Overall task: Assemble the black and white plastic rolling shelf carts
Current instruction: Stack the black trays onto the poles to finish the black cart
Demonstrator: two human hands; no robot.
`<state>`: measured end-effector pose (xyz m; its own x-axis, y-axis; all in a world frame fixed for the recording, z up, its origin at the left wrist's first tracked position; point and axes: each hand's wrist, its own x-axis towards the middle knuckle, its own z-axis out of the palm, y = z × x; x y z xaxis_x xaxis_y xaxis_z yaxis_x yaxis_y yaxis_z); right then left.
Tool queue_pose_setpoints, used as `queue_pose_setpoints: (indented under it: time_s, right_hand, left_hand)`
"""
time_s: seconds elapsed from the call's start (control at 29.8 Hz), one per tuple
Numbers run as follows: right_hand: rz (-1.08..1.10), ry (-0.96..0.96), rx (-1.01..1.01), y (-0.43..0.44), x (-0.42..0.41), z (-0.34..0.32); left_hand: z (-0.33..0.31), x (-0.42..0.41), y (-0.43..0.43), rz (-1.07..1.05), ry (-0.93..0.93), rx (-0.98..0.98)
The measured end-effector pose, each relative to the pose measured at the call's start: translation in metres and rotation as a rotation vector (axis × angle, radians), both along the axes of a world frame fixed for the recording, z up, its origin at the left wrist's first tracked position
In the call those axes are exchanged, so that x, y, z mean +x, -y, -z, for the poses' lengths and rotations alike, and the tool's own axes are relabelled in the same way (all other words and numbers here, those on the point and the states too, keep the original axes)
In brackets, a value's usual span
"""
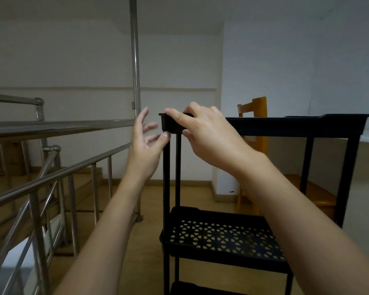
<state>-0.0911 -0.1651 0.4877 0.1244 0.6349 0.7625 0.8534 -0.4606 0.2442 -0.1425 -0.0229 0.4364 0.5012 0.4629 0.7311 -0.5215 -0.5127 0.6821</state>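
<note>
Right hand (205, 133) clamps the left corner of the black top tray (296, 126), fingers over the rim, thumb underneath; left hand (145, 141) just beside that corner, fingers splayed apart, thumb tip touching the post (166, 177)

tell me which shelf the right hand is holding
The top shelf, gripped at its corner by the right hand; the perforated shelf lower down is untouched.

Black cart (222, 231) with star-perforated shelf, yellow wooden chair (256, 107), silver railing (58, 128).
</note>
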Motion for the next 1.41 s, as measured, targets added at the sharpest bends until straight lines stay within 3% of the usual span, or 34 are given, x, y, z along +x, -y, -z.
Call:
queue_pose_setpoints:
  time_s: [0.1, 0.27, 0.37, 0.47, 0.6, 0.84, 1.24, 1.41]
  right_hand:
    - [0.022, -0.073, 0.01, 0.035, 0.007, -0.005]
    - [0.084, -0.158, 0.352, 0.147, 0.045, -0.002]
    - [-0.11, -0.428, 0.536, 0.198, 0.07, 0.012]
    - [-0.259, -0.548, 0.594, 0.213, 0.098, 0.03]
    - [-0.299, -0.476, 0.559, 0.203, 0.116, 0.038]
    - [-0.518, -0.416, 0.676, 0.195, 0.144, 0.057]
    - [-0.557, -0.507, 0.786, 0.208, 0.201, 0.063]
    - [-0.585, -0.457, 0.876, 0.193, 0.178, 0.062]
  left_hand:
    - [-0.012, -0.003, -0.015, 0.01, 0.008, 0.234]
    - [-0.013, 0.005, -0.013, 0.118, 0.039, 0.226]
    - [-0.005, 0.017, -0.007, 0.039, 0.104, 0.31]
    - [0.0, 0.03, -0.005, -0.015, 0.182, 0.327]
    - [0.002, 0.033, -0.005, -0.018, 0.225, 0.311]
    - [0.005, 0.041, -0.002, -0.035, 0.278, 0.296]
    - [0.005, 0.051, 0.001, -0.063, 0.374, 0.261]
    - [0.004, 0.05, 0.001, -0.072, 0.393, 0.247]
